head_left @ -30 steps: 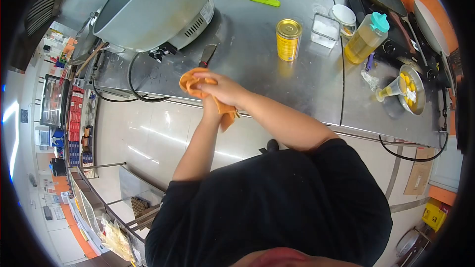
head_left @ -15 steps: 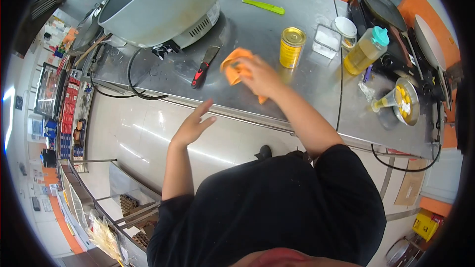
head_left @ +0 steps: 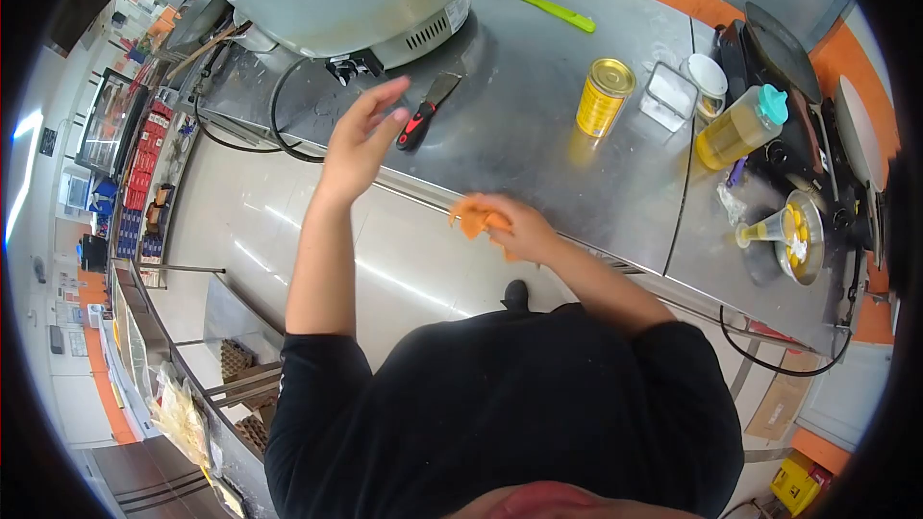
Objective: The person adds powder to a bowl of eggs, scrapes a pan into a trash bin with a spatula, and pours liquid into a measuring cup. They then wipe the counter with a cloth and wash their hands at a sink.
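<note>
My right hand [head_left: 520, 229] is closed around a crumpled orange cloth [head_left: 475, 216], held just off the front edge of the steel table. Fingers apart and with nothing in them, my left hand [head_left: 363, 142] hovers by the table's front edge. Closest to it lies a scraper [head_left: 419, 122] with a red and black handle and a flat metal blade. A yellow tin can [head_left: 606, 98] stands upright on the steel table [head_left: 524, 115], beyond my right hand.
A large grey round appliance [head_left: 361, 0] stands at the back left, its black cable looping over the edge. A green-handled tool [head_left: 556, 12] lies at the back. Rightward are a clear container [head_left: 668, 98], an oil bottle [head_left: 735, 130], a metal bowl [head_left: 812, 250] and pans [head_left: 781, 50].
My right hand has drawn the orange cloth off the tabletop toward my body. My left hand has risen forward toward the scraper. The view has shifted slightly.
</note>
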`<state>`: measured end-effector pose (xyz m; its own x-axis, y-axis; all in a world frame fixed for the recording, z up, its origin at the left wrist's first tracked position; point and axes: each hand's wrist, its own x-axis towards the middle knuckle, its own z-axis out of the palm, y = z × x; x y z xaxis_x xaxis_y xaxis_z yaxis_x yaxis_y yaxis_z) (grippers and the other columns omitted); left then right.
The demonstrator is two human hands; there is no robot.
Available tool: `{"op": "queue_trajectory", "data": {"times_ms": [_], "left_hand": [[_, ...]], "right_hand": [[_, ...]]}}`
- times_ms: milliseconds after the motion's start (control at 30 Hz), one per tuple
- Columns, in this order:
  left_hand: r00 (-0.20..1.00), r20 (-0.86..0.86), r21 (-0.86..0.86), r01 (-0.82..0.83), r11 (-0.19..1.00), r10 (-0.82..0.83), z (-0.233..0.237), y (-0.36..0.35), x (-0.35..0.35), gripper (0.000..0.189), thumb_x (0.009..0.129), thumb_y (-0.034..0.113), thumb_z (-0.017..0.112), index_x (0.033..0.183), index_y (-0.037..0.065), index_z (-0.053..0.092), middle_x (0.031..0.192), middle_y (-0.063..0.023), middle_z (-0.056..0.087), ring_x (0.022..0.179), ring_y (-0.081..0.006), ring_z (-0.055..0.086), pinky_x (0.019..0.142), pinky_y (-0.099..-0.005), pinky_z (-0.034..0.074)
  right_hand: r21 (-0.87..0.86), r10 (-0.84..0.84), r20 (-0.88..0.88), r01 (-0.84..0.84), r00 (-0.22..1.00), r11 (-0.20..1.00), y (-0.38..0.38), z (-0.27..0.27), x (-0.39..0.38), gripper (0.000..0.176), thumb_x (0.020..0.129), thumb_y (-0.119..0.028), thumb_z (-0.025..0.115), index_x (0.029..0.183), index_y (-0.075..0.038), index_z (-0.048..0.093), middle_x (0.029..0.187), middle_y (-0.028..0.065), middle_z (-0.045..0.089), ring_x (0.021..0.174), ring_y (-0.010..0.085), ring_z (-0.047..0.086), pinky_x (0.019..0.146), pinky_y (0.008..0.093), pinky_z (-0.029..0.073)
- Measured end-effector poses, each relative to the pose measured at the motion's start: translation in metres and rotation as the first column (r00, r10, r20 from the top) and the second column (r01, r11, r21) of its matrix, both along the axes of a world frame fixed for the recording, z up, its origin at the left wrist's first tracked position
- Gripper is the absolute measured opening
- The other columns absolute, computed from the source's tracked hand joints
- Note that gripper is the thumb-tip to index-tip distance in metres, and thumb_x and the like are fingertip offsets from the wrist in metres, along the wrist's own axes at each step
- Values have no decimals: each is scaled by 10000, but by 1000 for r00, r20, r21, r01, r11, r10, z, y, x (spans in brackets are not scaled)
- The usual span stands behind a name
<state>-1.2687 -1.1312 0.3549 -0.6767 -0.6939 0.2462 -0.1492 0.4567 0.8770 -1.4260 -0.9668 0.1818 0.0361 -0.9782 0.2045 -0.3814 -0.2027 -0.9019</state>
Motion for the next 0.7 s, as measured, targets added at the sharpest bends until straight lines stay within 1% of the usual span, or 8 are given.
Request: {"op": "queue_trajectory", "data": {"times_ms": [67, 133, 300, 367, 400, 500, 600, 700], "left_hand": [[889, -458, 388, 197, 900, 3, 17, 27, -36, 457, 857, 348, 511, 1208, 59, 469, 1259, -124, 465, 1148, -214, 456, 972, -430, 317], [451, -880, 473, 814, 336, 147, 12, 39, -77, 524, 849, 438, 472, 1219, 67, 445, 1230, -137, 483, 1098, -215, 490, 960, -461, 321], [543, -798, 603, 709, 367, 261, -4, 71, -141, 584, 829, 488, 470, 1259, 102, 388, 1246, -130, 465, 1029, -190, 522, 965, -475, 310], [534, -814, 572, 805, 159, 227, -7, 82, -131, 617, 828, 483, 478, 1293, 96, 355, 1259, -140, 456, 1050, -199, 518, 967, -471, 313], [503, -861, 507, 861, 43, 67, -15, 93, -121, 599, 830, 466, 482, 1279, 81, 386, 1235, -144, 478, 1059, -198, 515, 958, -467, 328], [159, -632, 519, 814, -262, -759, -88, 72, -93, 510, 834, 374, 513, 1231, 57, 471, 1198, -150, 517, 1065, -204, 524, 915, -410, 395], [345, 123, 744, 589, 316, -931, -135, 61, -95, 444, 819, 339, 549, 1177, 79, 506, 1152, -111, 547, 1069, -206, 525, 862, -365, 432], [837, 189, 624, 301, 721, -514, -131, 79, -117, 365, 803, 256, 573, 1118, 72, 548, 1073, -121, 583, 962, -234, 583, 785, -342, 462]], "right_hand": [[93, 43, 720, -158, 692, 983, -3, 30, 7, 482, 861, -440, 461, 1205, -103, 449, 1217, 145, 476, 1093, 292, 492, 927, 390, 397], [-16, -57, 965, -277, -256, 961, -19, 46, 30, 625, 851, -556, 421, 1203, -39, 426, 1186, 139, 501, 1058, 269, 523, 911, 374, 423], [205, -201, 978, -84, 52, 975, -14, 74, 20, 379, 877, -349, 465, 1112, -54, 507, 1024, 87, 585, 968, 190, 556, 807, 350, 465], [-349, 303, 901, -105, -312, 931, -8, 60, 1, 386, 911, -287, 409, 1177, -10, 450, 1135, 131, 541, 1035, 225, 537, 897, 363, 430], [188, -173, 977, 123, -122, 974, 2, 77, -1, 398, 905, -308, 419, 1166, -9, 455, 1118, 138, 544, 1020, 227, 544, 881, 346, 442], [43, -14, 990, 210, -139, 977, 34, 120, -43, 443, 894, -355, 433, 1179, -15, 445, 1111, 145, 541, 1003, 219, 553, 849, 351, 462], [347, -440, 301, 332, 846, 877, 49, 142, -40, 376, 857, -384, 502, 1019, -52, 575, 957, 127, 603, 866, 285, 582, 717, 396, 462], [-509, -305, -610, -66, 731, 858, 13, 98, 36, 334, 698, -434, 591, 863, -149, 649, 1002, 98, 574, 1024, 293, 493, 811, 584, 336]]}}
